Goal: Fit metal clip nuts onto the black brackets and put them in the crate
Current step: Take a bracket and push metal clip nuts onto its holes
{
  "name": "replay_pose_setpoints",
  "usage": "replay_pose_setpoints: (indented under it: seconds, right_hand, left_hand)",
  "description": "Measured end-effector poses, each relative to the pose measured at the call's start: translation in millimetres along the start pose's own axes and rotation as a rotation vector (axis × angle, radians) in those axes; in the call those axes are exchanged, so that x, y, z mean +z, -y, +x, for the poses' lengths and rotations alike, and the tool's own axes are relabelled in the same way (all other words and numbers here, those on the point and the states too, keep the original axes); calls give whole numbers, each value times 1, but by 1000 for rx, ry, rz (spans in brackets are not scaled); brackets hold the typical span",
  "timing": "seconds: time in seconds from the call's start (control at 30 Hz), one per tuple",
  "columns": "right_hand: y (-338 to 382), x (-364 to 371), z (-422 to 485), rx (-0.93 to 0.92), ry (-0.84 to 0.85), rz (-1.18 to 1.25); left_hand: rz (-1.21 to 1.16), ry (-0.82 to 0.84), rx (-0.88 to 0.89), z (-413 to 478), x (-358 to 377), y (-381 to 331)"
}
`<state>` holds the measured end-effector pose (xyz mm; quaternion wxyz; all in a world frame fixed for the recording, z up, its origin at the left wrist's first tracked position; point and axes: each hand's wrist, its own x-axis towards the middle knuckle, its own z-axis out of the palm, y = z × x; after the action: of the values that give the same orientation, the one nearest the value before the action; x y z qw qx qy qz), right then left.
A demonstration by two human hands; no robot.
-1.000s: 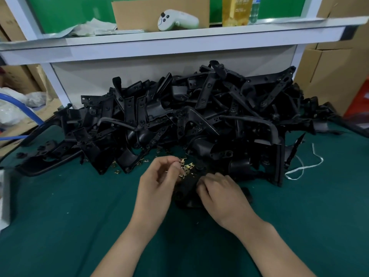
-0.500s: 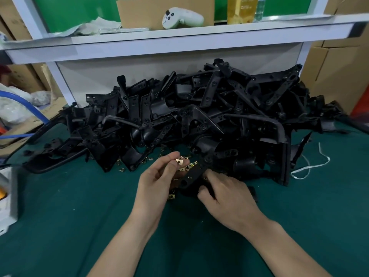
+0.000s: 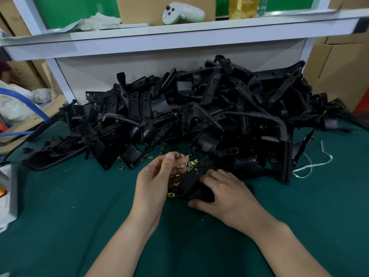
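A big heap of black brackets (image 3: pixel 199 108) covers the back of the green table. In front of it lie several small brass-coloured clip nuts (image 3: pixel 192 163). My right hand (image 3: pixel 225 193) grips one black bracket (image 3: pixel 191 182) from its right side, holding it tilted over the mat. My left hand (image 3: pixel 157 176) is just left of it, thumb and forefinger pinching a clip nut (image 3: pixel 179 155) above the bracket's upper end. No crate is in view.
A white shelf (image 3: pixel 179 35) with a white controller (image 3: pixel 181 14) and cardboard overhangs the heap. Cardboard boxes (image 3: pixel 337 66) stand at the right. A white string (image 3: pixel 311 164) lies right of the heap, a blue hose (image 3: pixel 24 100) at the left.
My right hand has lifted the bracket off the mat and tilted it up toward the left hand. The left hand has risen a little, still pinching a clip nut.
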<state>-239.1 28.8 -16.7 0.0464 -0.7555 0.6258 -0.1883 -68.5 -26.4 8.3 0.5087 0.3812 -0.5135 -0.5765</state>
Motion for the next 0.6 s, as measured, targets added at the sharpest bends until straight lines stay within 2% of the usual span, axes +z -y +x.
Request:
replay_pose_setpoints:
  seconds: [0.2,0.6]
  right_hand:
    - [-1,0,0,-3,-1,21]
    - [0,1,-1,16,12,32]
  left_hand:
    - [-106,-69,-140,4,-4,1]
    - [-185,-78,-177,5,-6,-3]
